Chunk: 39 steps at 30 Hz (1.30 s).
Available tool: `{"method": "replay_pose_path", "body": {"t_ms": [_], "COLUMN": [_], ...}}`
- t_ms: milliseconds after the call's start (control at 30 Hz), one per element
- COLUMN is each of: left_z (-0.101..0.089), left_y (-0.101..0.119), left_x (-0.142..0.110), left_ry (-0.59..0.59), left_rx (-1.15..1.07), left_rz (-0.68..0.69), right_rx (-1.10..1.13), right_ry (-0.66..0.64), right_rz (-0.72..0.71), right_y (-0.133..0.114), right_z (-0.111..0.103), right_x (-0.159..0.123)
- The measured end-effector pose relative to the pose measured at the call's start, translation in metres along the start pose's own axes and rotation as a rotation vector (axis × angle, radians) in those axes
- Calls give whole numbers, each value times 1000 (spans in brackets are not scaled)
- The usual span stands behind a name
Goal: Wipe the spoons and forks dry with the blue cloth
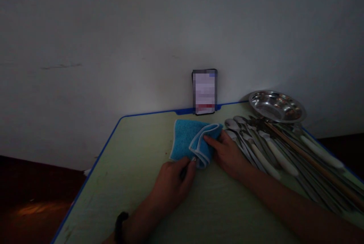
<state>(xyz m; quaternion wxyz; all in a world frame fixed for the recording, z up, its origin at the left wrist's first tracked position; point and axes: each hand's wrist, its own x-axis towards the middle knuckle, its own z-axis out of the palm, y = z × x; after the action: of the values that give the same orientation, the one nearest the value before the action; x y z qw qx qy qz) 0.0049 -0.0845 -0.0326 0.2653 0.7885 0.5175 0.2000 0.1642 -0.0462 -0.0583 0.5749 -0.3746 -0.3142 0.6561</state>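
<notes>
A blue cloth (186, 138) with a pale edge is bunched over the table in front of me, folded over on its right side. My right hand (227, 153) is closed on that folded side, thumb on top. At the cloth's lower edge, my left hand (178, 175) pinches a thin, shiny metal utensil (193, 158). Only a small bit of it shows between fingers and cloth; the rest is hidden, so its kind is unclear. A dark band circles my left wrist.
Right of my hands lie several spoons (232, 124), white-handled cutlery (281, 158) and brown chopsticks (309, 153) in a pile. Behind them a metal bowl (275, 105) stands near the wall. A phone (204, 92) leans upright at the back of the blue-edged table (136, 149).
</notes>
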Motion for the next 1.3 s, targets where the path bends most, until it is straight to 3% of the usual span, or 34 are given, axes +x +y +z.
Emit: {"method": "replay_pose_path", "body": {"t_ms": [300,600,767,1300], "left_z": [-1,-4,-5,-5], "left_y": [0,-2,-3,-1], "left_x": [0,0,0,-2], "left_ry": [-65,27,54,34], "left_rx": [-9,-142,-202,-135], "left_rz": [8,-6,-41,25], "right_rx": [75,-50,3,140], "right_ry": [119,-36,-20,62], "right_rz": [103,16,64,125], "right_y": [-3,-1,-3,-5], "right_z": [4,-1,0,6], "right_x": [0,0,-1,-1]}}
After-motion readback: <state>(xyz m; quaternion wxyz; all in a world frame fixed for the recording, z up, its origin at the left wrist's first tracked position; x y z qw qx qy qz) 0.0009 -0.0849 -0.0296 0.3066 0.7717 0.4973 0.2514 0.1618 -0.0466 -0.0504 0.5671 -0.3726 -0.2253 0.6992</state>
